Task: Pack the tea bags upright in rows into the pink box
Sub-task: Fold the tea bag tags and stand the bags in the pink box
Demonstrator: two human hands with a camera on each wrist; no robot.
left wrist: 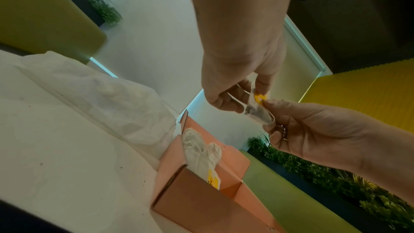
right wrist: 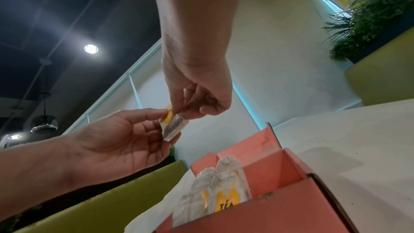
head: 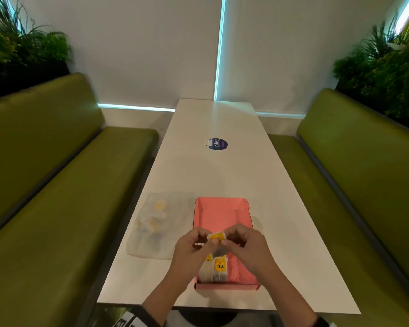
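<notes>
You are pinching one tea bag [head: 217, 243] between left hand [head: 191, 252] and right hand [head: 248, 250] fingers above the pink box [head: 222, 215], possibly by its tag; it risks toppling the bags [head: 214, 270] leaning nearest you.

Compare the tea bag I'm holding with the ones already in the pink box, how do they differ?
The held tea bag is pinched by the left hand and right hand above the pink box; the packed tea bags stand at its near left corner. The held one hangs tilted and alone; the packed ones lean together. All share yellow labels.
</notes>
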